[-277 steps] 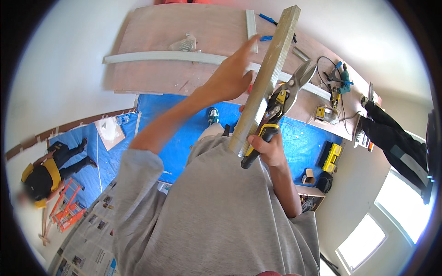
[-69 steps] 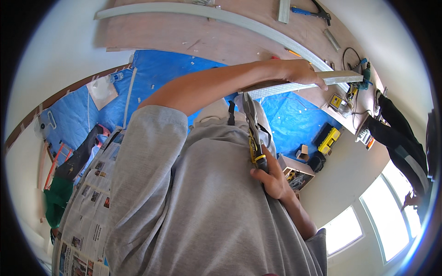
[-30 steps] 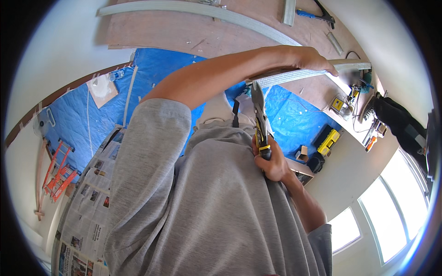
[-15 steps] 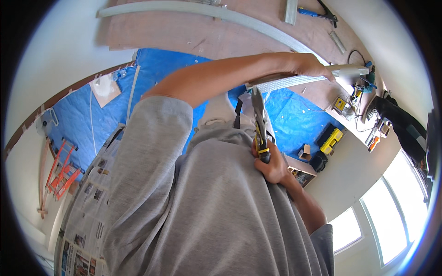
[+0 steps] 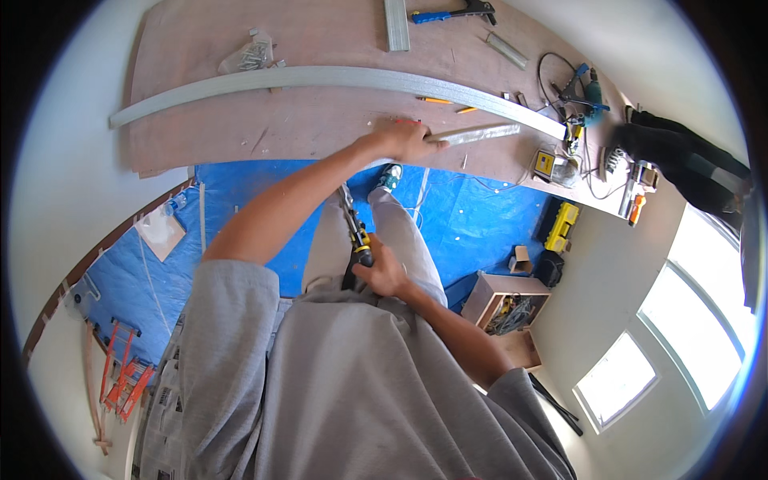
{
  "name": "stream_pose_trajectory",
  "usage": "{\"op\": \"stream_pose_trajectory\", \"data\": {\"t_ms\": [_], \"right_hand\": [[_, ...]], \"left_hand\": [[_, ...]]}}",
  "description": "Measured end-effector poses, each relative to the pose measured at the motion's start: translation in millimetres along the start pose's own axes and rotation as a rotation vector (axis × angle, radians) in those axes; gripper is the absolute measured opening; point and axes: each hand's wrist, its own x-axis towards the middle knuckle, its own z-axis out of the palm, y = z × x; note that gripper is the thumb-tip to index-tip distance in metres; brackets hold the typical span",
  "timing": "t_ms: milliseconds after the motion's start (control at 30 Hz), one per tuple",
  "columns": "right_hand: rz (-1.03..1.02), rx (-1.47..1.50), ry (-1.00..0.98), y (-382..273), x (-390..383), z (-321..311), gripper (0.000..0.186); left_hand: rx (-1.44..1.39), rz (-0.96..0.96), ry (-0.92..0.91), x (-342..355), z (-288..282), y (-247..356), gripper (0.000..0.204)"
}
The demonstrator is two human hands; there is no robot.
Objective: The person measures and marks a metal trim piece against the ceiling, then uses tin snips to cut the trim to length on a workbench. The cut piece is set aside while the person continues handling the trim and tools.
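Observation:
My left hand [image 5: 404,141] is closed around a shiny metal channel [image 5: 484,134], held over the near edge of the workbench. One end of the channel sticks out to the right of the hand; the part inside my grip is hidden. Lower down, in front of my waist, my right hand [image 5: 384,270] grips a pair of metal-cutting snips [image 5: 356,232] by their black and yellow handles. Their jaws point up and away from me, below my left hand. On the bench beyond, a long metal channel [image 5: 320,77] lies across the board.
The brown bench top [image 5: 200,128] carries a bag of screws [image 5: 250,56], a blue-handled tool [image 5: 448,14], pencils [image 5: 436,100] and a corded drill [image 5: 593,90]. Blue sheeting [image 5: 480,216] covers the floor. Another person's dark-clothed leg [image 5: 680,152] is at right. An orange stepladder [image 5: 126,372] lies left.
The view has shifted, showing more of the bench. My left hand has moved left with the channel, whose free end now points right. My right hand has also moved left, still holding the snips.

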Motion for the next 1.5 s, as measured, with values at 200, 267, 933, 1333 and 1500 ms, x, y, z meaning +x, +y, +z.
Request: {"op": "stream_pose_trajectory", "data": {"t_ms": [200,267,933,1333,1500], "right_hand": [[-0.037,0.168,0.063,76,36,33,0.055],[0.039,0.171,0.002,98,42,36,0.057],[-0.151,0.335,0.178,144,151,121,0.052],[-0.135,0.304,0.292,119,144,134,0.039],[0.044,0.276,0.224,128,142,129,0.039]], "left_hand": [[0.283,0.006,-0.034,8,65,-18,0.061],[0.359,-0.006,-0.036,12,77,-25,0.058],[0.704,0.318,0.644,-9,138,-126,0.006],[0.677,0.321,0.709,-15,142,-136,0.012],[0.57,0.175,0.663,-50,131,-120,0.045]]}}
